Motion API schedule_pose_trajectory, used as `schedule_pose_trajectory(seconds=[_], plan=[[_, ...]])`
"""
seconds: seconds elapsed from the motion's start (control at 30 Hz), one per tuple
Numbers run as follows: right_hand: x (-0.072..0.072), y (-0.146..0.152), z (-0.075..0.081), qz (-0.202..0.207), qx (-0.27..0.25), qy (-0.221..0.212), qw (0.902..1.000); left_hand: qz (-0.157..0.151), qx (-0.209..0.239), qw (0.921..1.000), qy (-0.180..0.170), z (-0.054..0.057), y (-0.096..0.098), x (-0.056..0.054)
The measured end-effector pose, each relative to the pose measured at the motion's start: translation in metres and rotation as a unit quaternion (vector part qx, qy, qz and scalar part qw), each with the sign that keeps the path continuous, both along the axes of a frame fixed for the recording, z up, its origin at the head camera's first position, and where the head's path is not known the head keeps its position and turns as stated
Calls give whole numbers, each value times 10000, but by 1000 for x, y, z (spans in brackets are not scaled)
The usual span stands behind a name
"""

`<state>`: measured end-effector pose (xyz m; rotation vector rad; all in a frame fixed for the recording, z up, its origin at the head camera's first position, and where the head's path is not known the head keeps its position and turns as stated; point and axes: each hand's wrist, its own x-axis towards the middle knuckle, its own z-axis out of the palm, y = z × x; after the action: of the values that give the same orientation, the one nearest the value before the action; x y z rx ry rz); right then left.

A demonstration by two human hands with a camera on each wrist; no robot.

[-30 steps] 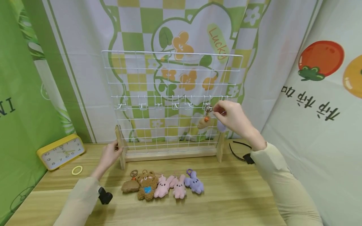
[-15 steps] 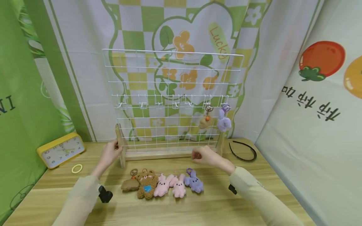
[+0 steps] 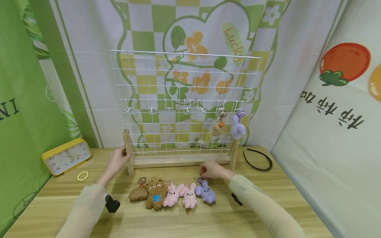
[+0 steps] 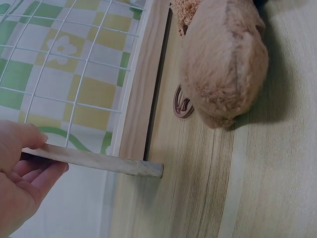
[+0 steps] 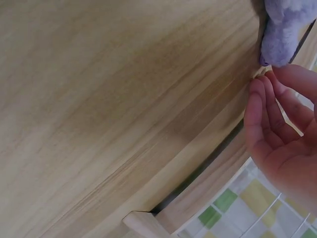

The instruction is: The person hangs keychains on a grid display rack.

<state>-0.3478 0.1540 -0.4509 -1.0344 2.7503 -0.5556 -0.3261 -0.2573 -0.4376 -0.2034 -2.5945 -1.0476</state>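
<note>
My left hand point(image 3: 117, 160) grips the wooden side post point(image 4: 99, 161) of a white wire grid rack point(image 3: 178, 124), thumb on one face and fingers on the other. At the table, my right hand point(image 3: 215, 170) pinches at the purple ring point(image 3: 200, 180) of a purple bunny keychain point(image 3: 207, 193); in the right wrist view its thumb and fingertips come together beside the plush, hiding most of the ring. Left of it lie two pink bunny keychains point(image 3: 190, 197), a brown bear keychain point(image 3: 156, 195) and a plain brown plush keychain point(image 3: 138, 194).
Several white hooks point(image 3: 187, 110) line the grid; the two rightmost carry a tan plush keychain point(image 3: 218, 128) and a lilac plush keychain point(image 3: 238, 129). A yellow clock point(image 3: 66, 157) and yellow ring point(image 3: 82, 176) are at left, a black headband point(image 3: 262, 168) at right.
My right hand has left the tan plush keychain hanging on its hook and come down to the purple bunny's ring on the table. The left hand stays on the post.
</note>
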Motion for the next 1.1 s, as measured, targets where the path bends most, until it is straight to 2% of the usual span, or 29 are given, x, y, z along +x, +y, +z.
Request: schedule_pose_trajectory(seconds=[0.13,0.37,0.67,0.83,1.1], plan=[[-1,-3,-2,-64,126,-50,9999,39,86,9999,-71,1,0,0],[-3,-6,-3,-136,356,-76,9992,11,455,9982,-401,-1,-2,0],[-5,-10,-8,-337,485,-591,9965,-81,669,9966,-466,-2,-1,1],[-6,-7,-5,-293,555,-531,9966,-103,759,9958,-511,-2,0,2],[-5,-1,0,-294,371,-556,9973,-72,780,9957,-503,0,-1,1]])
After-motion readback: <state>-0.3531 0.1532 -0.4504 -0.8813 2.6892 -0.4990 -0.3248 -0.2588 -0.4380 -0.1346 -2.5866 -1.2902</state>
